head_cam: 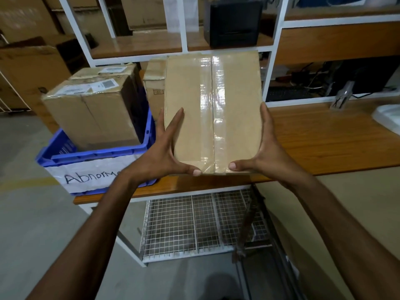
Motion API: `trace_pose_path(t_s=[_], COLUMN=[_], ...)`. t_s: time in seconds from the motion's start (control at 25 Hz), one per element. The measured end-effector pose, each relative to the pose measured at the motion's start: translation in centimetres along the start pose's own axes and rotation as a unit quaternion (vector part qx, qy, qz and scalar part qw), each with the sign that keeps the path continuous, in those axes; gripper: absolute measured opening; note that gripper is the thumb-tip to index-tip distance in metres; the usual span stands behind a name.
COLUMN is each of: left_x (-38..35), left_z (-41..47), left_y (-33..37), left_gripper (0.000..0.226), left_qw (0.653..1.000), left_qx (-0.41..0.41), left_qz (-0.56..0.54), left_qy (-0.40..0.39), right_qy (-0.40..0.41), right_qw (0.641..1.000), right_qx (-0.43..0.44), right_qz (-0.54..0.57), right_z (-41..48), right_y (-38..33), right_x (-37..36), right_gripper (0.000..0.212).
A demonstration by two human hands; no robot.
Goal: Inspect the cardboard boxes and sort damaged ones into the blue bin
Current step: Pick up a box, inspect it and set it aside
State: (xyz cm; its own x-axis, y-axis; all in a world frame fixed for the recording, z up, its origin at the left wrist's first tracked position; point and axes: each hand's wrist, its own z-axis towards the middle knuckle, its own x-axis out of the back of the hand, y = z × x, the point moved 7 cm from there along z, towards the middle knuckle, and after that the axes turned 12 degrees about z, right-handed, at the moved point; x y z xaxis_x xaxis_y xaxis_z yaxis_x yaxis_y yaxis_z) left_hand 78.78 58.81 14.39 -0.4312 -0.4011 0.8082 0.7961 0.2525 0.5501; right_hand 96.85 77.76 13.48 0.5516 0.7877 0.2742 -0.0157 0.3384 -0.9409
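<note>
Inspecting taped box (213, 111) right of blue bin (95, 158), left hand (166, 148) and right hand (263, 152) clamping its sides, fingers spread; needing turning next.

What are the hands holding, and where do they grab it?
A taped cardboard box, held by its two long sides near the bottom, left hand and right hand.

No sleeves, gloves, rings or watches are worn: the left hand (161, 148), right hand (268, 152) and both forearms are bare.
</note>
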Motion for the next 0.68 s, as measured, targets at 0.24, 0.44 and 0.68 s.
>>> trace_pose_path(t_s=[0.24,0.44,0.68], left_x=[-0.5,-4.3,-6.8], left_z=[-0.4,-3.3,-3.1], left_y=[-1.3,-4.5,-6.5], left_gripper=[0.158,0.164,0.156], left_qw=[0.996,0.993,0.992], left_qx=[0.039,0.086,0.085], left_qz=[-0.003,-0.050,-0.085], left_qy=[0.080,0.062,0.038], right_qy=[0.110,0.171,0.192], right_qw=[0.993,0.983,0.963], right_qx=[0.027,0.062,0.185], right_qz=[0.036,0.023,-0.042], right_z=[-1.4,-4.0,-4.6], right_y=[1.4,2.7,2.6], right_x=[-1.5,-2.8,-2.9], right_gripper=[0.126,0.077,0.044])
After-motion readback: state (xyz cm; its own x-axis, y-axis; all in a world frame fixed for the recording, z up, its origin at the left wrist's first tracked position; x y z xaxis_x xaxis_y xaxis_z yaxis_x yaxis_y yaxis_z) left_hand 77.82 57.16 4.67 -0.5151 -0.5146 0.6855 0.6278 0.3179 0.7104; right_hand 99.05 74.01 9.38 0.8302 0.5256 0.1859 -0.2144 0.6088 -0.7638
